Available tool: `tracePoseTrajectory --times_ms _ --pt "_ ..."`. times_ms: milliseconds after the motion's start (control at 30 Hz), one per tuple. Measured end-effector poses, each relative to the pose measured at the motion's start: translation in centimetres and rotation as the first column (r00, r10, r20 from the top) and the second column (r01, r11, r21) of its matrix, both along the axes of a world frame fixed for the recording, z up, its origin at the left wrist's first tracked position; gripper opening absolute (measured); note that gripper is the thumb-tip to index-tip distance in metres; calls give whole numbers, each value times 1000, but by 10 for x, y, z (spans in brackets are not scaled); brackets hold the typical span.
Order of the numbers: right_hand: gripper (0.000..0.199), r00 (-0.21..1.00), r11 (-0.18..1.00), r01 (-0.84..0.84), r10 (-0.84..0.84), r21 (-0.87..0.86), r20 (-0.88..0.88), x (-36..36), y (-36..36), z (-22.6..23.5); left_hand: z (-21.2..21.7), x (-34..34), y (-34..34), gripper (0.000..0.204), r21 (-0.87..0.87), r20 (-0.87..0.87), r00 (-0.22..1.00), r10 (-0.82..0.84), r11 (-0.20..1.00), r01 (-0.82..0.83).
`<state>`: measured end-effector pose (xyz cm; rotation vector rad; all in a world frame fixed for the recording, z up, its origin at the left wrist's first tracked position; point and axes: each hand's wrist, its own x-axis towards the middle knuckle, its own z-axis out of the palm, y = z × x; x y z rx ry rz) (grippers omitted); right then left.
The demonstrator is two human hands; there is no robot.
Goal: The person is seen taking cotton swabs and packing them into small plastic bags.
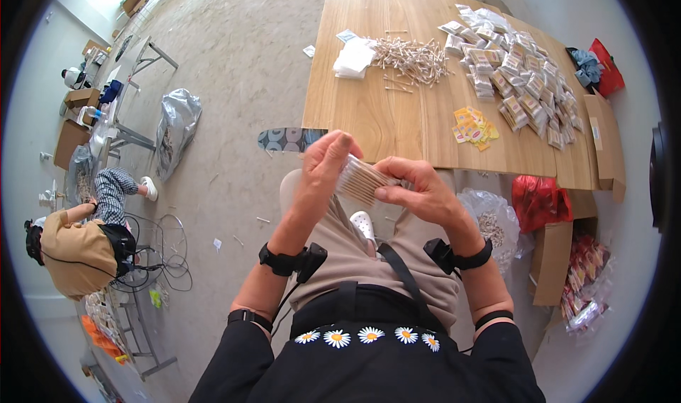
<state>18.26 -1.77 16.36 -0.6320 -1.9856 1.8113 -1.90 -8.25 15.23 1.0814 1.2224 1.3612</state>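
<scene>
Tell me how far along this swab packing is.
Done: a big heap of filled clear packets on the wooden table. In hand: left hand and right hand hold one small packet of wooden-stick swabs. Left: a loose pile of swabs.

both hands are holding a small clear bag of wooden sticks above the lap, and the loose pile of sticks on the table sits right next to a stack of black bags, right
Not quite: the stack beside the loose pile of sticks on the table is white, not black. The head view shows it. The rest stands: the left hand and right hand hold a small clear bag of wooden sticks above the lap.
</scene>
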Motion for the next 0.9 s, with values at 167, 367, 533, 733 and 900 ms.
tracePoseTrajectory --times_ms 167,367,533,733,900 --pt "17 971 975 210 -216 -70 -103 -9 -7 -6 -3 15 1 47 -9 43 996 74 997 -74" --pt "26 842 864 454 -496 -216 -214 -24 -16 -10 10 22 1 48 -52 66 993 93 995 -89" --pt "26 859 872 489 -477 23 -185 -27 -21 -8 5 23 7 46 -58 137 982 133 990 -126" --pt "24 799 813 579 -552 61 -240 -37 -27 -4 5 38 8 41 57 163 970 181 980 -193" --pt "24 807 792 579 -523 194 -273 -42 -22 1 4 42 4 41 59 168 963 213 973 -225"
